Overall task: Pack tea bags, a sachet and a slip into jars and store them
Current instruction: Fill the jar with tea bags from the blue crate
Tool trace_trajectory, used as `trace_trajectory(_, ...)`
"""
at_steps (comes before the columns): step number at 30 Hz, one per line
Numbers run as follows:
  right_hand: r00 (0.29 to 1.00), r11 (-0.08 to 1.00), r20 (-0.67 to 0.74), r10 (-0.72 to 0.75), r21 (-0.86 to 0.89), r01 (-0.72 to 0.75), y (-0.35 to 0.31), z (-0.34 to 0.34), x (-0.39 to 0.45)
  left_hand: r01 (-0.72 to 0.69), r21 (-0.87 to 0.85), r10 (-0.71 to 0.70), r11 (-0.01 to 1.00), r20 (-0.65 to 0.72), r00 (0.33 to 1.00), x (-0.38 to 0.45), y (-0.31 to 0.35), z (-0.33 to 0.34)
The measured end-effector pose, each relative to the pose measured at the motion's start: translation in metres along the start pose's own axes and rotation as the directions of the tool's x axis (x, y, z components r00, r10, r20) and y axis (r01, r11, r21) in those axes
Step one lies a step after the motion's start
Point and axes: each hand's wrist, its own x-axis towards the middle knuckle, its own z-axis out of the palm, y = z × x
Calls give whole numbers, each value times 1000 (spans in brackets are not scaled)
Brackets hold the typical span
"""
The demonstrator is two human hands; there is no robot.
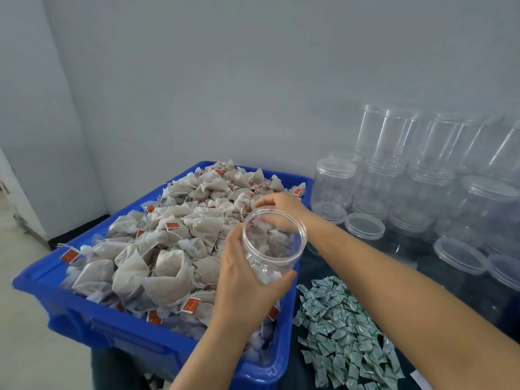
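My left hand [244,280] grips a clear open jar [277,249] tilted over the right side of a blue crate [92,319]. The crate is heaped with grey tea bags [157,249] that carry red tags. A few tea bags lie inside the jar. My right hand [281,205] reaches over the jar's mouth, its fingers curled at the rim and on the tea bags behind it; whether it pinches one is unclear. A pile of green-and-white sachets [346,333] lies on the dark table to the right. A white slip [420,380] shows at the bottom right edge.
Stacked clear lidded jars [427,192] fill the table's right and back against the grey wall. More jars with lids [461,254] lie nearer my right forearm. The floor is to the left of the crate.
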Motion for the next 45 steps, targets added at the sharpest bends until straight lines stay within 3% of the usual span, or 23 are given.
trace_trajectory(8,967,979,243,-78,202,28,-5,30,14,-51,44,55,998,-112,992,1,0,-1)
trace_trajectory(13,967,991,255,8,-134,27,-27,41,26,-48,48,55,998,-179,982,0,5,-2)
trace_trajectory(16,972,988,235,-25,-142,59,-35,46,26,-44,42,52,998,-220,974,-1,6,-5)
trace_trajectory(24,984,984,151,-93,167,67,-23,28,-2,-58,68,67,996,-133,989,-1,7,-4)
trace_trajectory(28,992,903,63,-111,423,74,-18,14,5,-78,62,82,995,-69,994,0,7,-3)
trace_trajectory(34,986,692,-86,-142,704,161,-9,-15,-10,-52,54,52,997,2,999,-1,5,-3)
trace_trajectory(37,974,493,-54,-218,856,157,-14,-35,-22,-33,69,31,997,21,999,-1,7,-3)
trace_trajectory(39,959,430,-49,-278,887,169,-16,-47,-31,-39,101,37,994,20,999,-1,7,-4)
trace_trajectory(45,934,463,-77,-350,852,244,-19,-69,-65,82,44,-82,996,-19,996,0,0,-3)
